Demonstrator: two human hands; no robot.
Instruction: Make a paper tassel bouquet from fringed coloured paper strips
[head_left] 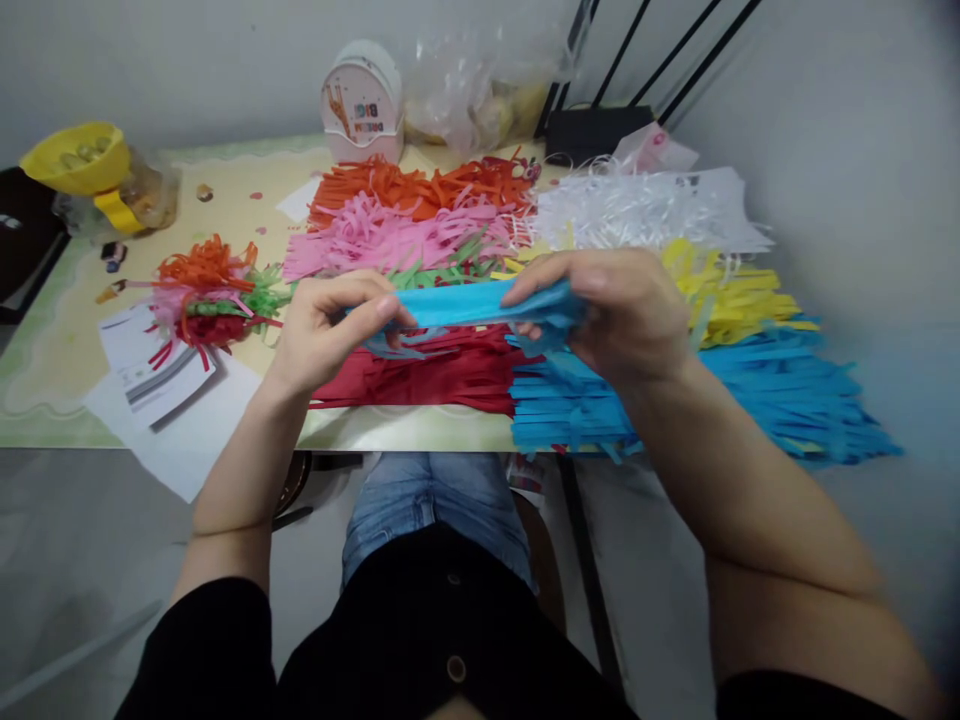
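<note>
A bundle of light-blue paper strips [454, 305] is stretched level between my two hands above the table. My left hand [337, 325] pinches its left end between thumb and fingers. Around the right end, my right hand [619, 310] is closed, with loose strip ends bunched by the fingers. Beneath the bundle lies a pile of dark red strips [427, 375]. Blue strips [780, 390] lie below and beyond my right hand, and yellow strips [731, 295] lie just behind them. Green strips [439, 270] show partly behind the held bundle.
Pink strips [390, 235], orange strips [420, 190] and white strips [637, 210] lie farther back. A mixed-colour tassel bunch [206, 295] rests at left on papers [169, 375]. Along the wall stand a yellow funnel-like container [79, 160], a round-topped box [364, 100] and a plastic bag [480, 90].
</note>
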